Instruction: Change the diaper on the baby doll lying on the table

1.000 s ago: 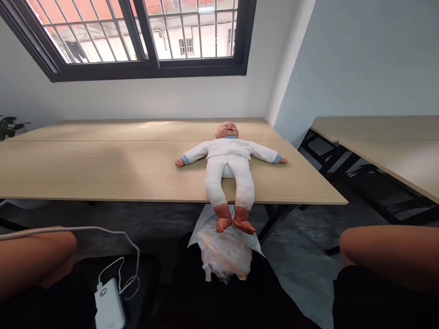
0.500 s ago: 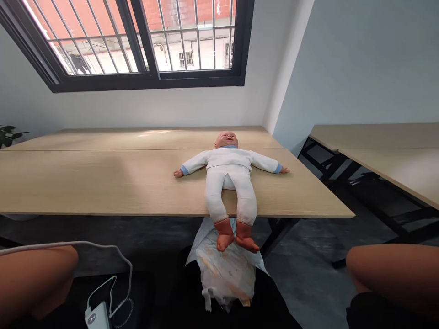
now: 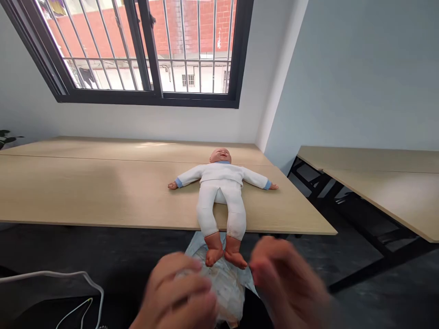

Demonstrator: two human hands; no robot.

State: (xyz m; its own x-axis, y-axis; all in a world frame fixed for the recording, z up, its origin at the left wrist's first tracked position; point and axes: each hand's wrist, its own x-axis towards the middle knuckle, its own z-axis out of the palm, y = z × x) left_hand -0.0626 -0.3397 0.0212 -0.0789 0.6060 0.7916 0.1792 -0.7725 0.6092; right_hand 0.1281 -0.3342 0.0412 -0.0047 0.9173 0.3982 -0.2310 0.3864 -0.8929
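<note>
A baby doll [image 3: 221,183] in a white long-sleeved suit with blue cuffs lies on its back, arms spread, its bare feet hanging over the near table edge. Just below those feet is a crumpled disposable diaper [image 3: 228,283] with a pale blue backing. My left hand [image 3: 178,292], blurred by motion, has its fingers curled against the diaper's left side. My right hand [image 3: 288,283], also blurred, is raised with its fingers at the diaper's right edge. The diaper's lower part is partly hidden by my hands.
The doll lies on a long pale wood table [image 3: 85,192] on dark legs. A second wood table [image 3: 380,187] stands to the right. A white cable [image 3: 51,275] curves across the lower left. A barred window [image 3: 144,50] is set in the wall beyond.
Both my hands have come up into view at the diaper. My knees and the power bank have left the frame. The whole scene sits lower in the picture.
</note>
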